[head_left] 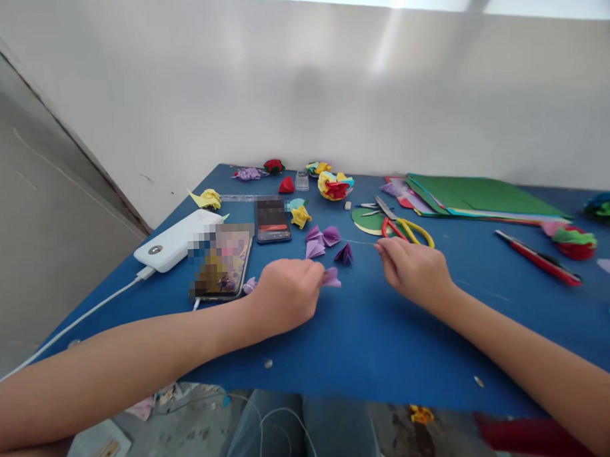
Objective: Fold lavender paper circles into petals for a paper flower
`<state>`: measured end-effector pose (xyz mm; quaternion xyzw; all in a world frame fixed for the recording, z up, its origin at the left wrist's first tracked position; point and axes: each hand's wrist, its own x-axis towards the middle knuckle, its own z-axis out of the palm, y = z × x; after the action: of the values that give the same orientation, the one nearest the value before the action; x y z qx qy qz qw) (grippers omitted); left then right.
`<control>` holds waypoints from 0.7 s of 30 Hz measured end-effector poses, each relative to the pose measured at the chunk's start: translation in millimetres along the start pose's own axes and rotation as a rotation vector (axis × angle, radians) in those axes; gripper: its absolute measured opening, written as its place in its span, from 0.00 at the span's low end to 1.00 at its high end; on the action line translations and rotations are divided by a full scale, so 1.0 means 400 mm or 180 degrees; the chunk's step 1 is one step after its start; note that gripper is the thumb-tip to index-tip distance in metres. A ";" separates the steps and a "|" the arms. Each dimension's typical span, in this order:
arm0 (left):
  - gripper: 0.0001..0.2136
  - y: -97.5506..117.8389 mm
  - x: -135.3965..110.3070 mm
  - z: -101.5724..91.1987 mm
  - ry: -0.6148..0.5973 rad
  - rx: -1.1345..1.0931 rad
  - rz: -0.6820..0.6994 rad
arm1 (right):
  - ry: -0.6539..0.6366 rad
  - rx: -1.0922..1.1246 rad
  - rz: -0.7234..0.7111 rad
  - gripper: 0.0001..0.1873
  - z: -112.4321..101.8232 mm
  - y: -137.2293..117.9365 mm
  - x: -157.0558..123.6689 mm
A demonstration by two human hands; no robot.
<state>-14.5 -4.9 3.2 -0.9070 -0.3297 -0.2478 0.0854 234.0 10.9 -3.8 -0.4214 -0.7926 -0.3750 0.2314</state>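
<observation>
My left hand (286, 294) is closed in a pinch on a small folded purple paper piece (331, 277) just above the blue table (369, 333). My right hand (412, 268) is closed too, pinching the end of a thin thread or wire (359, 241) that runs left toward the other folded purple pieces (321, 239). One more purple piece (344, 254) lies between my hands. The two hands are about a hand's width apart.
Red-and-yellow scissors (404, 228) lie behind my right hand on a green paper disc (363, 221). Two phones (222, 261) and a white power bank (178, 239) with cable sit at the left. Coloured paper sheets (476, 196), a red cutter (539, 258) and paper flowers (335, 185) lie further back.
</observation>
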 end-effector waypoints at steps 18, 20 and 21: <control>0.12 0.032 -0.021 -0.021 0.0861 0.1631 0.2023 | -0.0223 0.1100 -0.0608 0.09 -0.094 -0.121 -0.008; 0.12 0.028 -0.019 -0.021 0.0922 0.1631 0.2038 | -0.0162 0.1077 -0.0611 0.08 -0.093 -0.124 -0.008; 0.12 0.027 -0.019 -0.022 0.0943 0.1630 0.2026 | -0.0143 0.1070 -0.0619 0.07 -0.092 -0.125 -0.008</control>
<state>-16.2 -20.0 6.9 -0.8676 -0.0686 -0.2469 0.4262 195.6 -38.1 -3.6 -0.3065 -0.8860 -0.2484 0.2434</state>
